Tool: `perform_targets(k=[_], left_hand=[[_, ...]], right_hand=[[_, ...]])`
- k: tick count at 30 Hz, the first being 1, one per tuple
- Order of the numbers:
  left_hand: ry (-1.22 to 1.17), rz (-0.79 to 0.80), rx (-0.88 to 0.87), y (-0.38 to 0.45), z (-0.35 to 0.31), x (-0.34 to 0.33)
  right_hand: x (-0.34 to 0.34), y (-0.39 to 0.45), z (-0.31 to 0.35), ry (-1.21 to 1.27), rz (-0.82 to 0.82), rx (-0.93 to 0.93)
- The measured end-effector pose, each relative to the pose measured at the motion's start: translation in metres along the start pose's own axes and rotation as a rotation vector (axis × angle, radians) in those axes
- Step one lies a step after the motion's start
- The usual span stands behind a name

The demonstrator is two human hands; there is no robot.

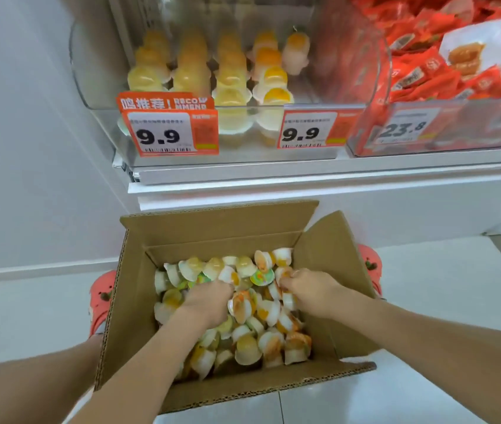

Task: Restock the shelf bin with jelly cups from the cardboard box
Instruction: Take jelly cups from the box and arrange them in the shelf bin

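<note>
Both hands down in the box (328, 240): left hand (209, 301) and right hand (307, 289) curl around loose cups (261, 341). Best gather a firm handful each, then lift clear to the bin (350, 71) above.

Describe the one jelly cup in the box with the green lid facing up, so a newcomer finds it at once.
Start at the open cardboard box on the floor below the shelf. Look in the pile of jelly cups toward its far end, between the left hand and right hand. That green-lidded cup shows a round, green-rimmed printed lid; its neighbours show white sides or yellow and orange jelly.
</note>
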State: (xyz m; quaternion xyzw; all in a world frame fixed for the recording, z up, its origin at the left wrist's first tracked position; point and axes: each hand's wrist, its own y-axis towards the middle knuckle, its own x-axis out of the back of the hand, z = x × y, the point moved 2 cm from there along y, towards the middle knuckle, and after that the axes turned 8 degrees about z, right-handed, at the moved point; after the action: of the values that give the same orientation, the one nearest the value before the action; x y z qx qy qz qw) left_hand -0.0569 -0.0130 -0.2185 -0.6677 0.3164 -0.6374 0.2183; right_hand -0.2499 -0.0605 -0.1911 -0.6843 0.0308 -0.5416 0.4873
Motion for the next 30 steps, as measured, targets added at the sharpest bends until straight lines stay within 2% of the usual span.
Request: perform_targets(k=[5, 8, 12, 17, 20, 23, 25, 28, 30], left_hand=[[0.028, 0.016, -0.096, 0.046, -0.013, -0.040], [0.029, 0.015, -0.136, 0.066, -0.021, -0.047], [0.144, 0.052, -0.059, 0.086, -0.027, -0.055], [0.202, 0.070, 0.082, 0.095, -0.040, -0.055], [0.109, 0.092, 0.202, 0.088, -0.043, -0.053], [-0.162, 0.089, 0.286, 0.071, -0.035, -0.046], [-0.477, 0.075, 0.318, 0.058, -0.025, -0.040], [-1.243, 0.081, 0.393, 0.037, -0.012, -0.026], [-1.762, 0.166, 0.428, 0.016, -0.009, -0.008]], right_hand=[[-0.051, 0.047, -0.006, 0.358, 0.272, -0.089], [-0.074, 0.065, -0.010, 0.490, 0.351, -0.112], [-0.099, 0.080, -0.006, 0.424, 0.345, -0.156], [-0.107, 0.088, -0.003, 0.323, 0.196, -0.184], [-0.113, 0.087, 0.004, 0.304, 0.187, -0.190], [-0.108, 0.082, 0.007, 0.348, 0.146, -0.192], [-0.101, 0.078, 0.009, 0.407, 0.120, -0.172], [-0.080, 0.065, 0.012, 0.552, 0.049, -0.134], [-0.055, 0.051, 0.013, 0.698, -0.067, -0.094]])
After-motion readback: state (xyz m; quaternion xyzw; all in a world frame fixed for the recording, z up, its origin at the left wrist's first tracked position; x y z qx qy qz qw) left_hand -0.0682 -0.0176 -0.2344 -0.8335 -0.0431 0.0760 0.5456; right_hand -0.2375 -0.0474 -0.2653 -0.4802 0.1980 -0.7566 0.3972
